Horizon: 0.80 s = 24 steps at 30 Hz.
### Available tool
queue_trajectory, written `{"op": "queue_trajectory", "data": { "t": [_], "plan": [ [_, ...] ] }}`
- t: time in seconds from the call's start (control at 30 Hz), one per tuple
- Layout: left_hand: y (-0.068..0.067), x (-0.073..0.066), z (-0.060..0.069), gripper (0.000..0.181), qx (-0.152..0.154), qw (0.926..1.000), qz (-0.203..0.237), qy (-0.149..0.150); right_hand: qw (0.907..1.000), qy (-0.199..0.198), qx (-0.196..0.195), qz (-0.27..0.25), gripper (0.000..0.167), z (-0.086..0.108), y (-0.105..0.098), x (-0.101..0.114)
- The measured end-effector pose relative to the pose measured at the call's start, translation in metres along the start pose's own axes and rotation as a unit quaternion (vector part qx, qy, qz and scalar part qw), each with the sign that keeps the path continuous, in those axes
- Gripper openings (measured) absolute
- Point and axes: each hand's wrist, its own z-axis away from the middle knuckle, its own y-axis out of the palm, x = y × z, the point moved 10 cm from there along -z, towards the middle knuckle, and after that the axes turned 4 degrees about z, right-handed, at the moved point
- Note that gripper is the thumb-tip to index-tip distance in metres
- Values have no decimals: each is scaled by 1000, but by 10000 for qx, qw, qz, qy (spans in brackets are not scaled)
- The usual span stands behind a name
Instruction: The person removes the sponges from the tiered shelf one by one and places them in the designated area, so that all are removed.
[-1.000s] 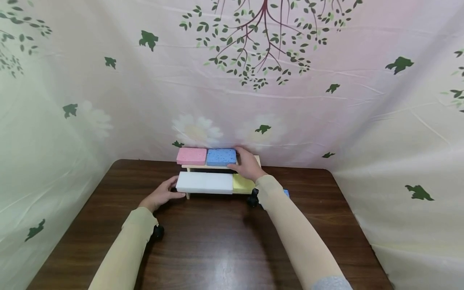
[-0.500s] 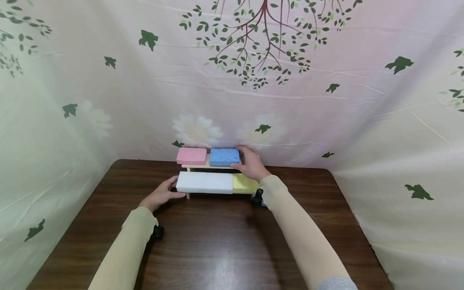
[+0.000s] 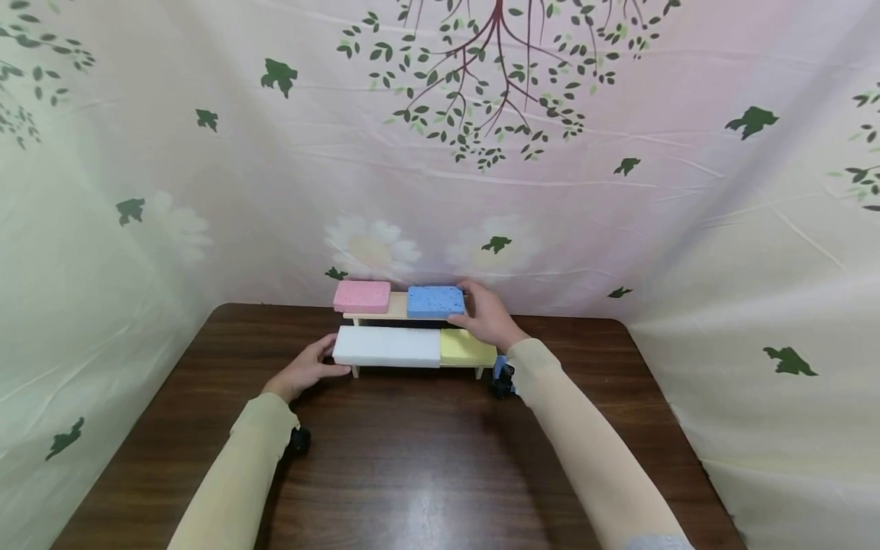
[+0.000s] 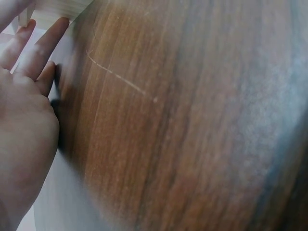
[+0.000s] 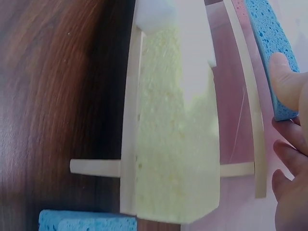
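Observation:
A two-level wooden rack (image 3: 398, 305) stands at the table's back. On its upper level lie a pink sponge (image 3: 362, 296) and, a gap to its right, a blue sponge (image 3: 436, 302). My right hand (image 3: 486, 315) grips the blue sponge at its right end, the thumb on its near face in the right wrist view. The lower level bears white blocks (image 3: 388, 347) and a yellow sponge (image 3: 467, 347) side by side. My left hand (image 3: 307, 370) is at the left end of the white blocks, thumb and fingers apart; in the left wrist view its fingers reach the rack's underside.
Another blue sponge (image 5: 86, 221) lies on the table beside the rack's right end, partly hidden by my right wrist camera in the head view. A patterned cloth (image 3: 426, 191) hangs right behind the rack. The dark wooden table (image 3: 385, 458) extends toward me.
My right hand has moved right along the upper level with the blue sponge, which was beside the pink one and now stands apart from it. My left hand has stayed in place.

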Motion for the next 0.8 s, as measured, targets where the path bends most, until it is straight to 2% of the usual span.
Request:
{"op": "queue_trajectory", "data": {
  "t": [0.23, 0.5, 0.7, 0.8],
  "plan": [
    [1, 1, -1, 93, 7, 10000, -64, 6, 9998, 45, -98, -137, 73, 8, -7, -10],
    [-1, 11, 3, 94, -47, 9998, -160, -118, 9999, -99, -23, -2, 72, 17, -5, -17],
    [-3, 8, 1, 93, -69, 9999, -108, -56, 9999, 97, -55, 91, 72, 19, -11, -25],
    [-3, 5, -1, 93, -78, 9999, -80, -30, 9998, 67, -82, 139, 71, 21, -18, -24]
  ]
}}
